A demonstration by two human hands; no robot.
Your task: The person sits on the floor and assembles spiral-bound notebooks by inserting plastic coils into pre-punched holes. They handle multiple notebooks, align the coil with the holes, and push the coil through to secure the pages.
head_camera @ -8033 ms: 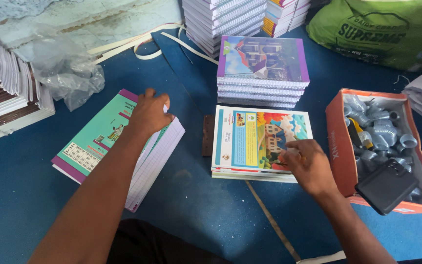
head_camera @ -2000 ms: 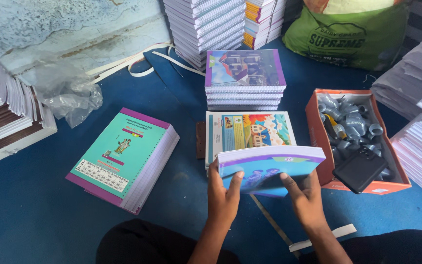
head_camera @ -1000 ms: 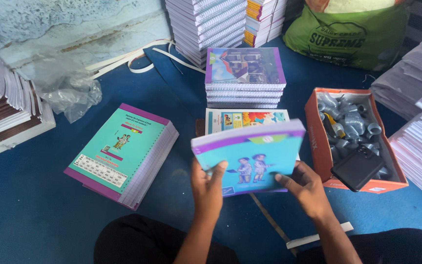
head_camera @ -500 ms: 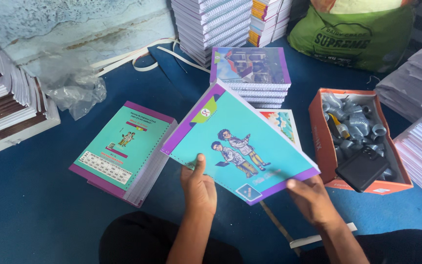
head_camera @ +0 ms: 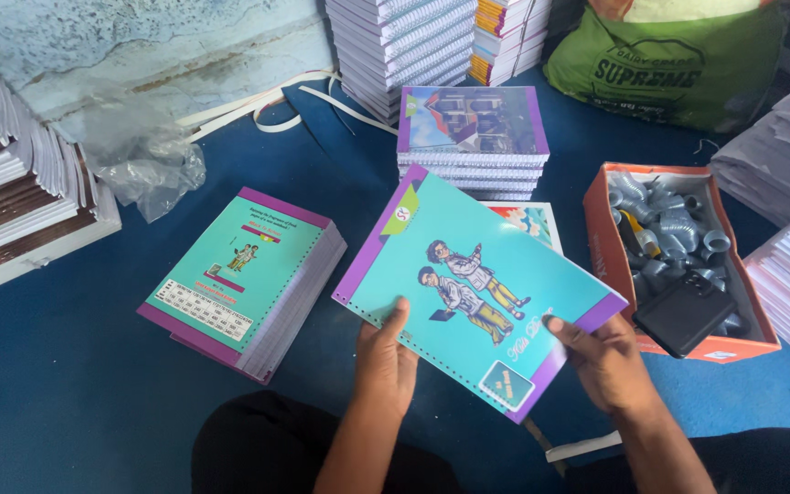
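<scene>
1. Head view: my left hand [head_camera: 386, 361] pinches the near long edge of the teal cover [head_camera: 477, 288], thumb on top, fingers hidden under it. My right hand [head_camera: 610, 361] has the purple-edged near corner the same way. Both grips are closed on the cover, which hangs tilted above the blue floor [head_camera: 66, 393].
2. Left of my left grip lies a teal stack [head_camera: 240, 274]. Beyond the cover sit a purple-topped stack [head_camera: 473, 128] and a pile [head_camera: 528, 221] it mostly hides. Right of my right grip is an orange box [head_camera: 678, 256] of grey fittings.
3. Doing it well, I judge: keep my thumbs off the punched holes, hold the sheet flat, and square its edges before it goes down.
4. Half a second ago the cover stood steeper and farther from me; now it lies flatter and lower, nearer my lap.
</scene>
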